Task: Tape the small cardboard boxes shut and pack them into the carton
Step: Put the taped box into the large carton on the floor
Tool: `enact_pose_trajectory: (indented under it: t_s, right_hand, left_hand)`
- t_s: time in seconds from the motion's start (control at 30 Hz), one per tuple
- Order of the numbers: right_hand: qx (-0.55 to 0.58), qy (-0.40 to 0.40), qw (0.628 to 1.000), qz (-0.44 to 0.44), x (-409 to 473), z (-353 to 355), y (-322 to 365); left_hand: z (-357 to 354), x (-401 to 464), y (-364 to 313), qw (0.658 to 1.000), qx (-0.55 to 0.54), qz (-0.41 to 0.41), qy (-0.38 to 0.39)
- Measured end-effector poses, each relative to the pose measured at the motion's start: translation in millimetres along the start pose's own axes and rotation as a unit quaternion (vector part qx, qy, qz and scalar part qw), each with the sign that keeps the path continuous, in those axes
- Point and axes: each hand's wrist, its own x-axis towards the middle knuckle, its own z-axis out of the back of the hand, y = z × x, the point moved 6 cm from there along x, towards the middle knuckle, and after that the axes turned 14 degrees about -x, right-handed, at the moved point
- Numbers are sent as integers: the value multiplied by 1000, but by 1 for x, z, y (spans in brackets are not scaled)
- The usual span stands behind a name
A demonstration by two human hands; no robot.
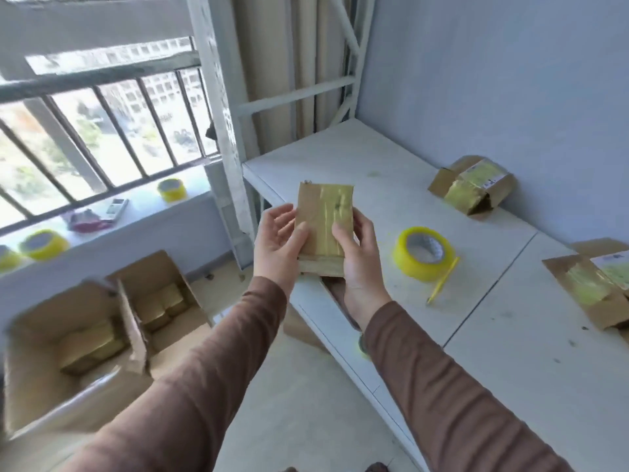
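Note:
A small taped cardboard box (323, 219) is held up in the air over the left edge of the white table (510, 335). My left hand (275, 247) holds its left side, thumb on the front face. My right hand (360, 253) grips the right side, thumb across the taped face. On the floor at the lower left stand two open cartons: the near carton (37, 379) and the far carton (190, 298), each with small boxes inside. A yellow tape roll (423, 253) lies on the table right of my hands.
Two more small boxes with open flaps lie on the table: one by the back wall (471, 185), one at the right edge (592, 287). Several yellow tape rolls (172, 189) and a remote (115, 208) sit on the window ledge. A yellow stick (442, 284) lies by the tape roll.

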Motion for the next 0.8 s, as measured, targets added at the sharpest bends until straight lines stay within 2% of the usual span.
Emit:
enact_pose_trajectory:
  t_s: [0.1, 0.27, 0.57, 0.73, 0.8]
  right_hand:
    - [-31, 28, 999, -13, -13, -69, -23]
    - [-64, 102, 991, -56, -32, -169, -67]
    - [-133, 190, 967, -106, -25, -282, -133]
    - [-146, 234, 948, -158, 1, -325, -168]
    - [-154, 246, 941, -172, 15, -343, -182]
  left_hand:
    - [70, 6, -24, 998, 41, -16, -40]
    - [175, 7, -47, 988, 58, 20, -139]
    - [309, 27, -48, 963, 40, 90, -249]
    - [377, 52, -36, 920, -50, 121, -369]
    - [411, 66, -29, 905, -46, 143, -398]
